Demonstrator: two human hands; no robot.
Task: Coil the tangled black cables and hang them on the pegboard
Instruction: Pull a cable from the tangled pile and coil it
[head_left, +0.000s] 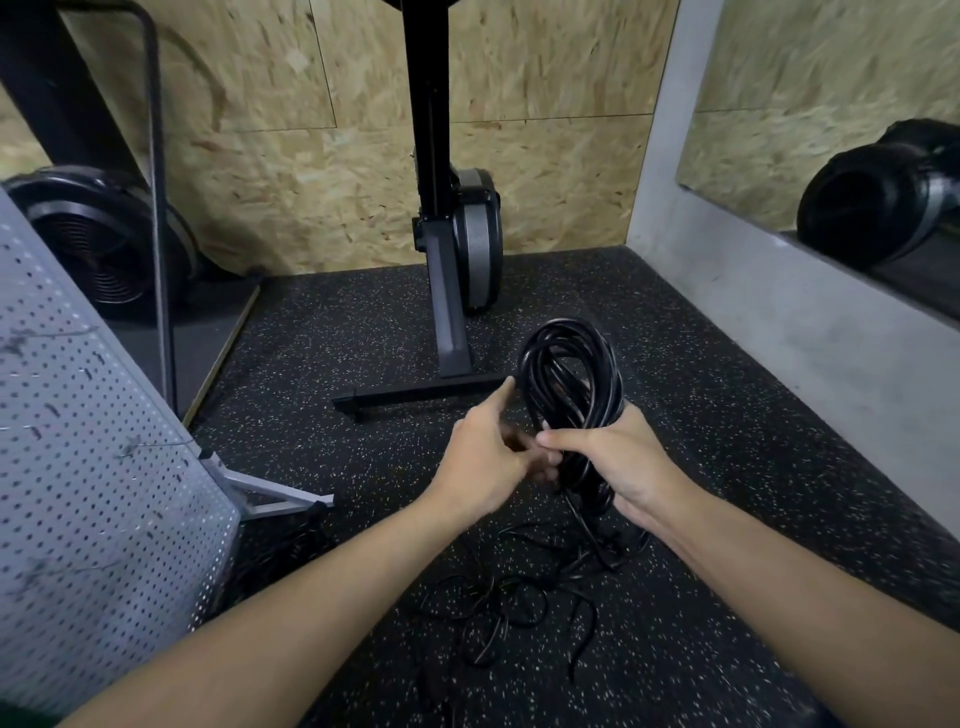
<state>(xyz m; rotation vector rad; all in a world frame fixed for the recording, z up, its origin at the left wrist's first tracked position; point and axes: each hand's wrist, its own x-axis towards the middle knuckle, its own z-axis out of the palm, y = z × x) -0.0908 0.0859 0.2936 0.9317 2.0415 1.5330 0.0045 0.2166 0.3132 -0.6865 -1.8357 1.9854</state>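
My right hand (621, 460) grips a coil of thick black cable (569, 379) that loops upward above the fist, with strands hanging below it. My left hand (491, 457) is beside the coil at its lower left, index finger stretched toward the loops and the other fingers curled against the strands. Whether they pinch a strand is hidden. A tangle of thinner black cables (519, 603) lies on the floor under my hands. The grey pegboard (88, 493) leans at the left, with small hooks on it.
A black exercise machine stand (441, 291) with a floor bar is just beyond my hands. A fan-wheel machine (104, 244) sits at the back left. A grey concrete ledge (805, 322) runs along the right. The floor is speckled black rubber (337, 353).
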